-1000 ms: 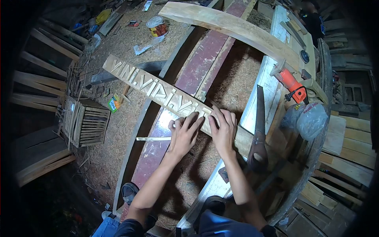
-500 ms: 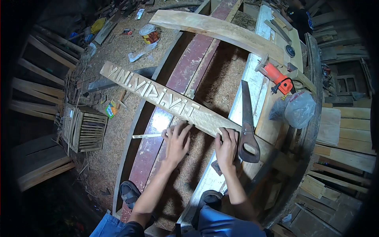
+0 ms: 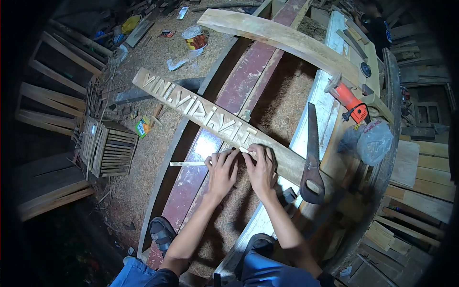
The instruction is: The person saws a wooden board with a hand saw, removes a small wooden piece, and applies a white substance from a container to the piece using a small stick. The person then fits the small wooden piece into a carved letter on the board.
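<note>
Lettered plank point(image 3: 282, 160) lies slantwise over a wooden frame point(image 3: 163, 184), crossing its maroon board point(image 3: 186, 186); its far-left end juts past the frame's left edge. Pale raised letters point(image 3: 196, 111) run from that end to about mid-length; the wood right of them is plain.

Left hand point(image 3: 222, 174): at the plank's near edge, just below the last letters, fingers curled. Its grip is drawn in, thumb side hidden; cannot tell whether anything is pinched. A thin pale strip point(image 3: 186, 164) lies across the maroon board, right end at this hand's fingers.

Right hand point(image 3: 261, 174): just beside the left, fingers bent over the same edge, thumb pointing toward the left hand. Grip partly closed; the contact at the fingertips is too small to read.

Hand saw point(image 3: 312, 155) lies over the plank's right part, handle nearest the wearer. Beyond it, toward the frame's right edge: orange power tool point(image 3: 350, 101), with a clear plastic bag point(image 3: 375, 142) just below. Curved plank point(image 3: 282, 37) spans the frame's far end. Outside the left edge, on sawdust-strewn ground: can point(image 3: 194, 39), slatted crate point(image 3: 114, 149). Person in a dark shirt point(image 3: 377, 28), far right corner.
</note>
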`<state>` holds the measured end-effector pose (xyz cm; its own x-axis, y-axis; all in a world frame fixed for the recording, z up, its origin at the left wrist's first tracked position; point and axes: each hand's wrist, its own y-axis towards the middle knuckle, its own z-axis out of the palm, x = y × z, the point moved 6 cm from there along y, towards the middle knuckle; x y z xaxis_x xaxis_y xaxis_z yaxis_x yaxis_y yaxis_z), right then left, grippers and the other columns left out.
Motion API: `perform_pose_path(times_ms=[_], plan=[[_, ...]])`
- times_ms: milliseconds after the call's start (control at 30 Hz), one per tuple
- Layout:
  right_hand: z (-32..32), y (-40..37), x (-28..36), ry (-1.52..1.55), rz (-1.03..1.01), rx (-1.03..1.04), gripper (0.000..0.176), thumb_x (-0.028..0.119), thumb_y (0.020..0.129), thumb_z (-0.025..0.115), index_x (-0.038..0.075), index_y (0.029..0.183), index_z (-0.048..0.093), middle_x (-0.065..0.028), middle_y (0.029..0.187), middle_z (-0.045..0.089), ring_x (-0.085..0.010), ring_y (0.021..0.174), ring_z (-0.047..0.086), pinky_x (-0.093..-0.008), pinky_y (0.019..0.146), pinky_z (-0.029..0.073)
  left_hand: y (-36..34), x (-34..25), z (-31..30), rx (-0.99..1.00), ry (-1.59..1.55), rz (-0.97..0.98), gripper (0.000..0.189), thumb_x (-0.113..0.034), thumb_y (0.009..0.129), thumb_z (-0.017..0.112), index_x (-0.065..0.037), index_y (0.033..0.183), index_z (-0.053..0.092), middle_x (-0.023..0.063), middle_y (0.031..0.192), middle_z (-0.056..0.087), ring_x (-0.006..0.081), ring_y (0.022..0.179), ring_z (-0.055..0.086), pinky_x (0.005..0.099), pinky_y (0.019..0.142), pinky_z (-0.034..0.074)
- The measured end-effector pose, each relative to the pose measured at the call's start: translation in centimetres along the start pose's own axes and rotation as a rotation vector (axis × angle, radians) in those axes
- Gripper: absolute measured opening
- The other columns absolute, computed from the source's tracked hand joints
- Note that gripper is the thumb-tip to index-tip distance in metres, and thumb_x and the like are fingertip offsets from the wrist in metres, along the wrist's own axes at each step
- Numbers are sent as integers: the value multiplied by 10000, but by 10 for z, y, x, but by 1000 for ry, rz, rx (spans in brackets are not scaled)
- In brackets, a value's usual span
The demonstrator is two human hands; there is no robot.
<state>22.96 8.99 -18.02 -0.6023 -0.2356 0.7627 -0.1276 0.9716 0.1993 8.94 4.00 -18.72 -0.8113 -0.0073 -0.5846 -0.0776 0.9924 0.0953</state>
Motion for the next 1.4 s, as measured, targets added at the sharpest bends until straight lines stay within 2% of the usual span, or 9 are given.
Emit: perform_pose_path(times_ms=[133, 200, 633, 733, 833, 933, 1100, 1300, 1400], plan=[[2, 4, -4, 3, 0, -37, 270, 77, 890, 783, 56, 1115, 634, -99, 1024, 706, -324, 945, 645, -441, 805, 511, 6, 4, 3, -4, -16, -8, 519, -104, 888, 691, -125, 1402, 619, 86, 1318, 619, 301, 1168, 507, 483, 1062, 294], [4, 4, -6, 4, -2, -33, 273, 92, 887, 791, 58, 1108, 635, -92, 1024, 708, -315, 929, 642, -432, 799, 509, 6, 3, 4, -3, 3, -4, 464, -140, 946, 670, -93, 1402, 603, 105, 1289, 621, 293, 1174, 525, 489, 1062, 301], [2, 6, -8, 0, 57, -31, 340, 119, 849, 827, 70, 1136, 651, -87, 1044, 695, -284, 857, 598, -422, 790, 496, 11, 3, 6, -73, -63, -10, 448, -114, 948, 665, -88, 1392, 611, 101, 1268, 649, 300, 1117, 510, 454, 1060, 290], [0, 15, -7, 25, 32, -58, 475, 178, 835, 841, 72, 1249, 633, -158, 1131, 703, -364, 988, 628, -484, 844, 502, 15, 4, 4, -83, -43, -7, 432, -125, 950, 679, -88, 1377, 622, 93, 1202, 664, 287, 1079, 520, 444, 1046, 297], [-5, 28, -7, 31, -34, 6, 787, 234, 819, 855, 83, 1499, 488, -182, 1287, 672, -392, 1085, 614, -491, 919, 506, 18, 4, 3, -93, -33, -18, 416, -156, 952, 699, -90, 1358, 634, 79, 1123, 675, 273, 1032, 531, 434, 1017, 311], [-11, 39, -7, 27, -4, 109, 779, 249, 831, 843, 81, 1502, 485, -181, 1271, 678, -390, 1088, 615, -491, 922, 505, 22, 0, 0, -140, 18, -11, 385, -185, 953, 714, -93, 1322, 657, 66, 1069, 680, 260, 988, 542, 432, 986, 328], [-12, 47, -16, 26, -10, 71, 467, 176, 922, 750, 76, 1363, 634, -137, 1134, 720, -346, 1028, 616, -454, 884, 514, 23, -8, 1, -218, 65, -29, 423, -271, 897, 784, -102, 1273, 686, 56, 1051, 677, 256, 969, 555, 429, 960, 347], [-3, 51, -17, -19, -103, 18, 496, 220, 891, 789, 93, 1349, 647, -109, 1137, 726, -298, 1058, 603, -436, 935, 482, 22, -11, 5, -252, 112, -59, 530, -355, 812, 854, -105, 1250, 690, 51, 1060, 680, 250, 992, 566, 421, 948, 347], [0, 53, -17, -10, -76, 21, 493, 230, 873, 805, 103, 1327, 661, -88, 1133, 731, -292, 1066, 601, -441, 941, 467, 23, -11, 6, -250, 116, -70, 501, -340, 820, 848, -104, 1236, 697, 52, 1064, 676, 252, 994, 563, 427, 949, 346]])
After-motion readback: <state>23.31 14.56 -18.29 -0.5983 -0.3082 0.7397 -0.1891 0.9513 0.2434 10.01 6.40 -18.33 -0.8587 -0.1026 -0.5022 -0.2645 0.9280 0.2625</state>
